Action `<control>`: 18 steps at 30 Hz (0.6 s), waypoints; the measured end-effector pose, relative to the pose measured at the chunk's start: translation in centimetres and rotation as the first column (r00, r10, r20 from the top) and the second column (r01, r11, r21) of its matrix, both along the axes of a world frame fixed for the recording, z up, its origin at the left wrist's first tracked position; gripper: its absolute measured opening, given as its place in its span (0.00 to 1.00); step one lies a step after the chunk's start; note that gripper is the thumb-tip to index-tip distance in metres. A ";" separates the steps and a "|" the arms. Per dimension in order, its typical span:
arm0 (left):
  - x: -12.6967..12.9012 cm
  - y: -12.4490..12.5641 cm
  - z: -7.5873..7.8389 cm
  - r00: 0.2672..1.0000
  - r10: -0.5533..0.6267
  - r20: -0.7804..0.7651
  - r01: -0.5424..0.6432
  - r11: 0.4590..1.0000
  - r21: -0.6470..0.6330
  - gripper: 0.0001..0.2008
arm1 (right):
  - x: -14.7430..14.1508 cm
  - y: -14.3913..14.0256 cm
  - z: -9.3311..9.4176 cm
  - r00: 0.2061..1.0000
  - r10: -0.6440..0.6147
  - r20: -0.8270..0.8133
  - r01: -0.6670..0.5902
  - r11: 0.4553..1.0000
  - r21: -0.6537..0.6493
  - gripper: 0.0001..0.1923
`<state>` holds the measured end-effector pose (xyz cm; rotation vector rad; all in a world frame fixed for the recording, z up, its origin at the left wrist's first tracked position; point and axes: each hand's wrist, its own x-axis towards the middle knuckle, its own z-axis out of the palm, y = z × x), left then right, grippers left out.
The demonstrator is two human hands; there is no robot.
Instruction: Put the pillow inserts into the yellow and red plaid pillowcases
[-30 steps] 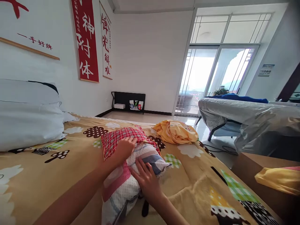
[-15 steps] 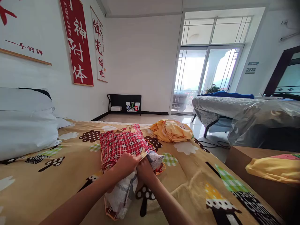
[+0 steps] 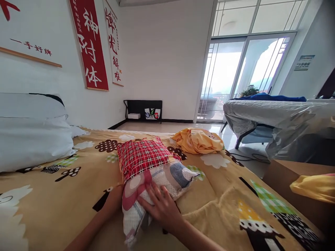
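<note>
A pillow (image 3: 167,176) in white patterned cloth lies on the tan patterned blanket (image 3: 65,195), with its far half inside a red plaid pillowcase (image 3: 142,157). My right hand (image 3: 159,205) lies flat on the near end of the pillow, fingers spread. My left hand is hidden behind the pillow's left side; only the forearm (image 3: 104,216) shows, reaching in next to the pillowcase opening.
Two white pillows (image 3: 31,136) are stacked at the left against the wall. A crumpled yellow cloth (image 3: 199,141) lies at the bed's far edge. A brown box (image 3: 300,188) with yellow cloth stands at the right. A silver-covered table (image 3: 277,118) stands beyond.
Both hands were pinching the pillowcase opening together half a second ago. Now my right hand lies flat on the pillow and my left hand has slipped behind it. The pillow looks plumper.
</note>
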<state>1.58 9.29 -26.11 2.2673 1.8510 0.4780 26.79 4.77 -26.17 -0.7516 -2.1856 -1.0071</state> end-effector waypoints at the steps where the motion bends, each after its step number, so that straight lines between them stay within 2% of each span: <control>1: 0.1 -0.3 -0.2 0.999 -0.031 0.030 0.031 0.999 0.013 0.13 | -0.7 0.6 0.0 1.000 0.006 -0.003 -0.006 1.000 0.012 0.20; 5: 0.2 -2.0 -1.3 0.989 -0.103 0.105 0.093 0.991 0.091 0.16 | -2.4 3.0 0.8 0.997 -0.034 0.066 0.035 0.999 -0.012 0.14; 8: 0.7 -3.4 -2.4 0.984 -0.128 0.121 0.108 0.981 0.162 0.16 | -3.7 5.3 2.9 0.989 -0.100 0.112 0.112 0.987 -0.111 0.11; 10: 1.1 -4.0 -2.5 0.978 -0.157 0.134 0.130 0.974 0.185 0.18 | -4.8 7.0 4.4 0.984 -0.151 0.090 0.165 0.969 -0.182 0.09; 12: 0.9 -4.1 -1.9 0.984 -0.133 0.122 0.107 0.974 0.200 0.20 | -5.9 8.2 5.4 0.982 -0.181 0.058 0.189 0.960 -0.208 0.10; 14: -0.3 -3.7 -0.8 0.996 -0.040 0.083 0.024 0.982 0.187 0.19 | -6.7 8.2 5.4 0.986 -0.163 0.044 0.169 0.964 -0.203 0.09; 18: -5.0 -2.3 0.9 0.988 0.136 0.070 -0.142 0.984 0.105 0.18 | -5.5 5.1 3.1 1.000 0.001 0.003 0.000 0.998 -0.069 0.16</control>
